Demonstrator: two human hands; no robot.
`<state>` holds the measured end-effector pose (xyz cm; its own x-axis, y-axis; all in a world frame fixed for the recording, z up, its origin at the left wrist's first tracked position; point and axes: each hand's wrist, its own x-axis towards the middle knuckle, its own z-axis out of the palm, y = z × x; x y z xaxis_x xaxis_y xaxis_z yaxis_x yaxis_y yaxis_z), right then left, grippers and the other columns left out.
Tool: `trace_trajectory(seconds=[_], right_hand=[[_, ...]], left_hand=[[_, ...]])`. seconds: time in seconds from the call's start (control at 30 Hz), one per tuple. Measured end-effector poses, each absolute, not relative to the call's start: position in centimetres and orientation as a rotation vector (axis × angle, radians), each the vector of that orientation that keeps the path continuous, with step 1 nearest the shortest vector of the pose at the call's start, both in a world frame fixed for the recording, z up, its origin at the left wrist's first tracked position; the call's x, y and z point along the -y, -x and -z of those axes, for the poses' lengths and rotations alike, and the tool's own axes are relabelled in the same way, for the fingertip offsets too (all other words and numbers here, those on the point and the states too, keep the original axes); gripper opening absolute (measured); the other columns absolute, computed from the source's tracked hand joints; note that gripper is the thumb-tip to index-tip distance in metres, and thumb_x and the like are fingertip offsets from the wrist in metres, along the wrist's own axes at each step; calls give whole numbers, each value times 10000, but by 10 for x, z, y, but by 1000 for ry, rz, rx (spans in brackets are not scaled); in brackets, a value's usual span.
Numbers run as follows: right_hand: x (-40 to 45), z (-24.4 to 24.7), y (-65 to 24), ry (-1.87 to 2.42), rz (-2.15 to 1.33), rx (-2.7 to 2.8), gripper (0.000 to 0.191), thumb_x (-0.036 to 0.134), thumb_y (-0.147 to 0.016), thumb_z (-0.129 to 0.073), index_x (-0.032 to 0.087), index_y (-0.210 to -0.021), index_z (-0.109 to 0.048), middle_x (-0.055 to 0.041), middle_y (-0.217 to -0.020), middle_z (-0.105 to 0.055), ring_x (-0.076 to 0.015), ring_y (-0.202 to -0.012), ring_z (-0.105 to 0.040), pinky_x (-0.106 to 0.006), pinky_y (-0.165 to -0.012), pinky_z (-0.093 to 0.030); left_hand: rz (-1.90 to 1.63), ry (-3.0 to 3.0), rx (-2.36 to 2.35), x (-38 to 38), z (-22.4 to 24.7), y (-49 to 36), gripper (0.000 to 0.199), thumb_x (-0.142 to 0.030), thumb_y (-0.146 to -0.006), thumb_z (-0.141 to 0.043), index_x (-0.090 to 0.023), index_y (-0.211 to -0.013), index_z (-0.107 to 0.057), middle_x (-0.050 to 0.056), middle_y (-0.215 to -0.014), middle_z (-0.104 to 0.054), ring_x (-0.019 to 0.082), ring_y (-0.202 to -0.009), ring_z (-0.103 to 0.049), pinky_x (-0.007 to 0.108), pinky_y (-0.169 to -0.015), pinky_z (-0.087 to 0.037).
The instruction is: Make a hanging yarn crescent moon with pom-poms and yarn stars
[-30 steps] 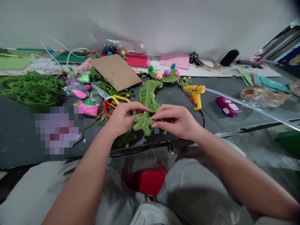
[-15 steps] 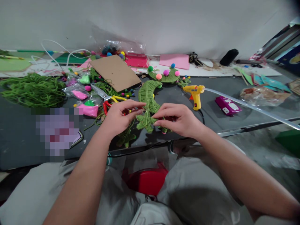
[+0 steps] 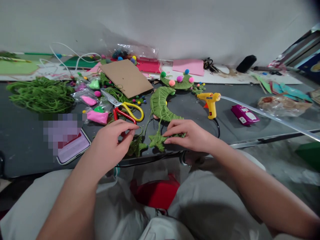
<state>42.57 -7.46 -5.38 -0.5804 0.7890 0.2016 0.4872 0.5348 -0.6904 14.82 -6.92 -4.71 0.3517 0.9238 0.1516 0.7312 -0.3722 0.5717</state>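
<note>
A crescent (image 3: 160,104) wrapped in green yarn lies on the dark table, with yarn strands hanging from its lower part. My right hand (image 3: 187,135) pinches the right side of a small green yarn-wrapped star (image 3: 157,141), which a strand joins to the crescent. To the left, my left hand (image 3: 112,141) has thumb and forefinger close together on a thin strand of green yarn (image 3: 141,130). Just below those fingertips rests a second green star (image 3: 137,146), partly covered by the hand. Scissors (image 3: 133,111) with red and yellow handles lie beyond my left hand.
Behind is another crescent (image 3: 178,82) with coloured pompoms. A yellow glue gun (image 3: 210,103) and a purple packet (image 3: 245,115) lie to the right. Leftward are a yarn pile (image 3: 41,95), small bags of pompoms (image 3: 97,116) and a phone (image 3: 75,146). Cardboard (image 3: 127,78) lies behind.
My left hand has drawn away from the star and crescent, down and to the left. The star in my right hand is slightly lower, and its strand now shows.
</note>
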Motion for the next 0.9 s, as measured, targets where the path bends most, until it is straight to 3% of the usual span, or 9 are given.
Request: trace_trajectory(seconds=[0.2,0.4,0.73,0.83,0.9], right_hand=[[73,60,-430,1019,-546,2484,208,356,-902,-706,201,-1009,-795,-73,-961,-680,-188,-914,-620,-326,-831,-437],[73,65,-432,1040,-402,2576,246,400,-924,-668,224,-1042,-793,-84,-991,-648,-199,-921,-596,-345,-822,-413],[82,51,-439,1106,-595,2427,302,354,-953,-631,213,-1196,-742,-93,-1074,-642,-198,-1000,-594,-327,-898,-450],[83,47,-441,1128,-661,2349,244,306,-969,-604,209,-1135,-754,-78,-1042,-651,-177,-965,-604,-297,-875,-455],[81,45,-441,1189,-667,2261,202,320,-962,-614,187,-966,-766,-53,-927,-648,-151,-843,-599,-272,-789,-450]], left_hand=[[-606,-2265,-1474,72,48,-146,286,-325,-943,-516,-219,-1083,-742,51,-1105,-708,183,-826,-649,295,-711,-482],[-621,-2279,-1435,73,52,-145,252,-323,-947,-523,-217,-1048,-728,50,-1123,-696,216,-951,-664,332,-865,-478],[-604,-2260,-1367,76,51,-151,268,-309,-966,-479,-216,-1039,-719,56,-1087,-675,209,-926,-649,335,-857,-469],[-578,-2256,-1371,77,50,-153,279,-302,-967,-464,-213,-1045,-717,58,-1077,-671,203,-909,-647,333,-831,-471],[-581,-2245,-1375,77,50,-155,275,-289,-963,-463,-213,-1049,-713,57,-1071,-672,200,-903,-645,327,-817,-471]])
